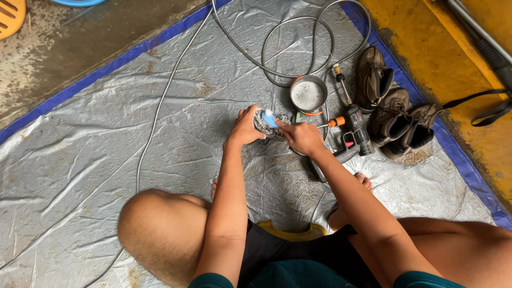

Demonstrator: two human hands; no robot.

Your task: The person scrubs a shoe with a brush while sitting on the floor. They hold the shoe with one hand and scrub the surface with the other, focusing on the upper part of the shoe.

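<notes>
My left hand (246, 127) grips the near end of a grey, dirty shoe (277, 130), sole side turned up. My right hand (302, 137) is closed on a small brush with a blue and white handle (269, 118) and presses it against the shoe. Both hands work just in front of my knees, over a silver tarp (106, 138). Most of the shoe is hidden under my fingers.
A metal bowl of foamy water (308, 94) stands just beyond the shoe. A black spray gun with orange fittings (353, 133) lies to the right, its grey hose (298, 37) coiled behind. Several brown shoes (392, 114) sit at the tarp's blue right edge.
</notes>
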